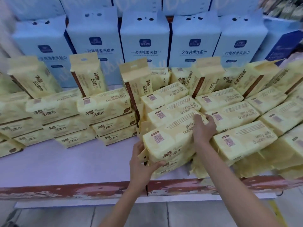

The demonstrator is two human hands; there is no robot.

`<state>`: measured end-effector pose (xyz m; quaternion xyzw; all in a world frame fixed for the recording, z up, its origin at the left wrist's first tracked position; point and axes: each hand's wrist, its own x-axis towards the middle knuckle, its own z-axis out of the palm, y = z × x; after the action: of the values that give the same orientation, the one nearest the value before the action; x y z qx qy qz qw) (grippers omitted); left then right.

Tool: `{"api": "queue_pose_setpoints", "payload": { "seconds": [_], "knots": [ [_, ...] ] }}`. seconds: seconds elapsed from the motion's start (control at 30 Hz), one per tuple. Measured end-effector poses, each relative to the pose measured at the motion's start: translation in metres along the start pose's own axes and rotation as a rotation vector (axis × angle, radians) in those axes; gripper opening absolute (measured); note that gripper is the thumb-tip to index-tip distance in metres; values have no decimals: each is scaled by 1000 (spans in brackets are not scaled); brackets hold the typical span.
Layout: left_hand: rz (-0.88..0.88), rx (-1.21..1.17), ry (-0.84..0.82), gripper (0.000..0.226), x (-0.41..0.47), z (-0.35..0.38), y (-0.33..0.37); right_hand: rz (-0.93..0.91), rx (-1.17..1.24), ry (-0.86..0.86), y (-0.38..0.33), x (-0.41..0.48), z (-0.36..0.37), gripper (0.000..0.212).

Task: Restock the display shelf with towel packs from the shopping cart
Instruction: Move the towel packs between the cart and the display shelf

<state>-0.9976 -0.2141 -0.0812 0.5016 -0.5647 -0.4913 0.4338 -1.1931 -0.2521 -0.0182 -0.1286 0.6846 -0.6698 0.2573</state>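
Observation:
A stack of yellow towel packs (170, 141) lies at the front middle of the pale display shelf (65, 164). My left hand (141, 167) grips the stack's near left corner, thumb under the lower pack. My right hand (203, 126) curls over the far right edge of the top pack. Further yellow packs (105, 107) are piled flat in rows to the left and right (244, 141), and some stand upright (88, 74) behind. The shopping cart is out of sight.
Tall light-blue towel boxes (144, 38) line the back of the shelf. A red patterned strip (73, 190) runs along the shelf's front edge. Bare shelf surface shows at the front left. Grey floor tiles (147, 215) lie below.

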Motion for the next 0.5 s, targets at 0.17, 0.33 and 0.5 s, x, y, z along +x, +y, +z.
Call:
{"api": "queue_pose_setpoints", "payload": {
  "seconds": [0.17, 0.33, 0.5],
  "knots": [
    [-47, -77, 35, 91, 1, 11, -14, -79, -50, 39, 13, -8, 3, 37],
    [-32, -53, 20, 87, 6, 15, -14, -132, -131, -26, 37, -26, 3, 65],
    [-24, -44, 16, 83, 7, 16, -17, -139, -181, -45, 41, -33, 2, 72]
  ]
}}
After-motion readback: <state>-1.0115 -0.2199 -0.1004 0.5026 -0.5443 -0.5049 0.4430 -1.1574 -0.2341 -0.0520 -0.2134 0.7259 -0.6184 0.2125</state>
